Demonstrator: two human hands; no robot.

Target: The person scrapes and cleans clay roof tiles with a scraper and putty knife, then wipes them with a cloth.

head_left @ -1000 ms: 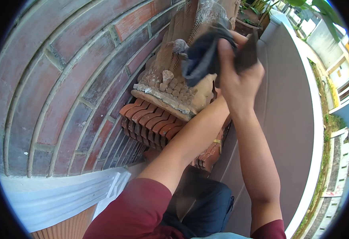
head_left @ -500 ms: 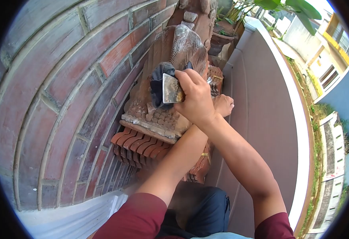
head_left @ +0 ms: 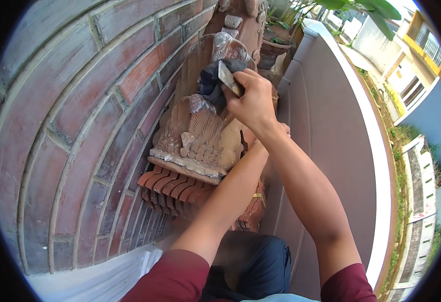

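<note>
My right hand (head_left: pixel 253 98) is closed round a flat rectangular metal-edged tool (head_left: pixel 229 79), worn and stained like a scraper, and a bunched dark cloth (head_left: pixel 211 81). The cloth lies against the upper part of a carved terracotta ornament (head_left: pixel 200 133) with feather-like grooves and whitish patches. My left forearm crosses beneath the right one. Of my left hand (head_left: pixel 285 129), only a small part shows past the right wrist, at the ornament's right side; its fingers are hidden.
A brick wall (head_left: pixel 99 116) runs close along the left. On the right stands a low plastered wall (head_left: pixel 326 131) with a white top. Stacked curved terracotta pieces (head_left: pixel 177 185) lie under the ornament. A potted plant (head_left: pixel 270 50) stands behind; houses lie beyond the wall.
My right hand has moved up and slightly right with the cloth and tool, which has turned more edge-on. More of the ornament's lower carving shows. My left hand is now more hidden.
</note>
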